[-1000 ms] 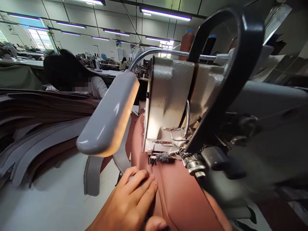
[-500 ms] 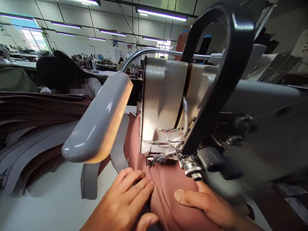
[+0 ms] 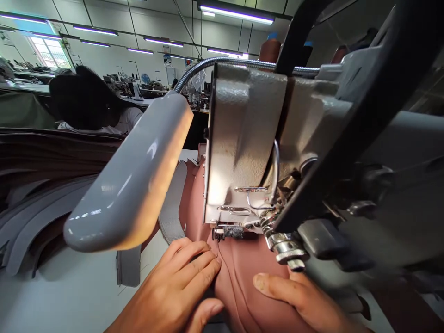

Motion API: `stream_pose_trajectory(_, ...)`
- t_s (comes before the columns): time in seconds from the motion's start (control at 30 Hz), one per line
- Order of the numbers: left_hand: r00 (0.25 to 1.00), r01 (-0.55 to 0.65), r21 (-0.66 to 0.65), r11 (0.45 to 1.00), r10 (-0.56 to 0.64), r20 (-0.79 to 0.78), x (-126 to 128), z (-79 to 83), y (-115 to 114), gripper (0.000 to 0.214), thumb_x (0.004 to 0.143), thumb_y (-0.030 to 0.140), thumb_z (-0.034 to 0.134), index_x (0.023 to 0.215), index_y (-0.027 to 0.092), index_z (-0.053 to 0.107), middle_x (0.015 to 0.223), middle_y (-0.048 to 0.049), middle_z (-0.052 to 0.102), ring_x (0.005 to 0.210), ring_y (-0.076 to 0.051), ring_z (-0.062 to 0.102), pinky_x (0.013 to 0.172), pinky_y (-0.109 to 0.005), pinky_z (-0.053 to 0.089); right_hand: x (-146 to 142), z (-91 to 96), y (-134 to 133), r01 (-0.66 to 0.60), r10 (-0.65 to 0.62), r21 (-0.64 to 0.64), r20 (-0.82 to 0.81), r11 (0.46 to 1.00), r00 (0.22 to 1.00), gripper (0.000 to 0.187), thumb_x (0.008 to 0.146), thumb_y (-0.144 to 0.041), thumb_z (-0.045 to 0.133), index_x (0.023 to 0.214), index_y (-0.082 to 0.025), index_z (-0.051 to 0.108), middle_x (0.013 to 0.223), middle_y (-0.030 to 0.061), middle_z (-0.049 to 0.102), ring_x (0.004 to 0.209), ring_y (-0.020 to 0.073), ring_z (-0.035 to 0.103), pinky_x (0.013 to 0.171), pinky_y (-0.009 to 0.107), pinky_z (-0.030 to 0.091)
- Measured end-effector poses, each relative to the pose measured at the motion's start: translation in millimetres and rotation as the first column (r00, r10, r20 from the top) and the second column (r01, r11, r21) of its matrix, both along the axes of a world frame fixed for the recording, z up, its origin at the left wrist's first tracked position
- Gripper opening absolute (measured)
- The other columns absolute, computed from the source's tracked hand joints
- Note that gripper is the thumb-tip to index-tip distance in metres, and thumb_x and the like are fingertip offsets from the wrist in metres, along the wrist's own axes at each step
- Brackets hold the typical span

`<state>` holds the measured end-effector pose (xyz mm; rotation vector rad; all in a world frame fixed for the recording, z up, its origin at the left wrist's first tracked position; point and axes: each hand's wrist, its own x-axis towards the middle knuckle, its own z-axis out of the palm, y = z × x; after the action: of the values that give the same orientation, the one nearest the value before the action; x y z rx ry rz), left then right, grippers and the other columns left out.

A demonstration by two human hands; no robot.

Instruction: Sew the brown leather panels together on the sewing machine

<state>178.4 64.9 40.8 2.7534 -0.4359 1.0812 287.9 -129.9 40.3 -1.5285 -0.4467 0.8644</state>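
Single head cam, close up to the sewing machine (image 3: 243, 143), facing its end, looking fwd & down. L hand (image 3: 183, 277) and R hand (image 3: 294, 293) in view on machine's near side, lamp (image 3: 128, 180) v. close, L of machine. Past machine, view runs deep into bkgd, up to ceiling light (image 3: 237, 15) above it.

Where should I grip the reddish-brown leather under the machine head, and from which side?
Probably by the right-hand part of the leather, from the near right, where the right hand is, thumb on top: it spreads broad and fairly smooth there, clear of the presser foot. Beside the left hand, folds run up toward the foot, so pressing flat may suit better.
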Motion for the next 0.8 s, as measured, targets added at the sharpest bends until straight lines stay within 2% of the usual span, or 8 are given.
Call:
stream_pose_trajectory(0.13,1.000,-0.018,0.020,1.000,0.018,-0.024,-1.1,5.0,1.3,0.038,0.087,0.043,0.047,0.113,0.019,0.061,0.101,-0.0100,0.066,0.104,-0.027,0.055,0.096,-0.042,0.043,-2.5,-0.2,2.4,-0.053,0.056,-0.053,0.051,0.997,0.997,0.033,0.077,-0.040,0.058,0.099,-0.017,0.066,0.104,0.0097,0.065,0.109,0.0250,0.053,0.105,0.039,0.031)
stream_pose_trajectory(0.23,0.999,-0.003,0.008,1.000,0.004,-0.045,-1.5,9.7,3.3,0.035,0.088,0.038,0.047,0.112,0.018,0.062,0.100,-0.0094,0.067,0.103,-0.026,0.056,0.095,-0.041,0.044,-7.5,-3.7,3.0,0.031,-0.031,-0.088,-0.005,0.996,0.999,0.039,0.074,-0.043,0.060,0.102,-0.015,0.065,0.108,0.0115,0.063,0.105,0.0267,0.055,0.101,0.040,0.037)
stream_pose_trajectory(0.3,0.998,0.020,0.005,1.000,-0.020,-0.067,-1.5,13.6,5.0,0.031,0.088,0.033,0.047,0.110,0.018,0.062,0.099,-0.0079,0.068,0.101,-0.023,0.057,0.095,-0.036,0.044,-10.9,-7.7,3.2,0.109,-0.115,-0.091,-0.059,0.990,0.992,0.043,0.072,-0.043,0.062,0.104,-0.014,0.063,0.108,0.0117,0.063,0.113,0.0267,0.050,0.104,0.040,0.033)
stream_pose_trajectory(0.4,0.994,0.061,-0.004,0.998,-0.061,-0.095,-0.9,18.7,6.6,0.025,0.088,0.024,0.048,0.105,0.015,0.063,0.099,-0.0044,0.069,0.098,-0.016,0.058,0.097,-0.025,0.040,-14.2,-12.3,4.3,0.133,-0.136,-0.057,-0.068,0.990,0.988,0.040,0.072,-0.042,0.063,0.101,-0.014,0.065,0.104,0.0110,0.064,0.125,0.0242,0.041,0.111,0.038,0.021)
stream_pose_trajectory(0.5,0.993,0.073,-0.027,0.997,-0.076,-0.095,-0.1,20.5,7.1,0.023,0.087,0.020,0.048,0.102,0.013,0.064,0.099,-0.0022,0.069,0.098,-0.013,0.058,0.100,-0.019,0.034,-16.2,-13.2,7.0,0.157,-0.157,-0.009,-0.117,0.988,0.981,0.038,0.070,-0.042,0.066,0.097,-0.015,0.068,0.107,0.0119,0.064,0.126,0.0270,0.040,0.111,0.040,0.021)
stream_pose_trajectory(0.67,0.985,0.067,0.017,0.998,-0.063,-0.159,-0.5,16.3,12.0,0.028,0.086,0.018,0.048,0.111,0.013,0.059,0.108,-0.0034,0.066,0.109,-0.015,0.053,0.103,-0.024,0.033,-21.2,-13.7,12.3,0.208,-0.199,0.011,-0.246,0.978,0.949,0.050,0.067,-0.044,0.070,0.110,-0.018,0.063,0.116,0.0109,0.061,0.121,0.0287,0.046,0.105,0.041,0.032)
stream_pose_trajectory(0.8,0.981,0.054,0.073,0.996,-0.040,-0.188,-4.8,6.3,18.3,0.036,0.086,0.021,0.052,0.121,0.012,0.052,0.120,-0.0055,0.060,0.121,-0.019,0.045,0.108,-0.029,0.029,-28.2,-18.7,14.3,0.322,-0.336,-0.107,-0.158,0.941,0.929,0.061,0.064,-0.049,0.071,0.114,-0.016,0.059,0.116,0.0108,0.061,0.116,0.0293,0.049,0.104,0.040,0.034)
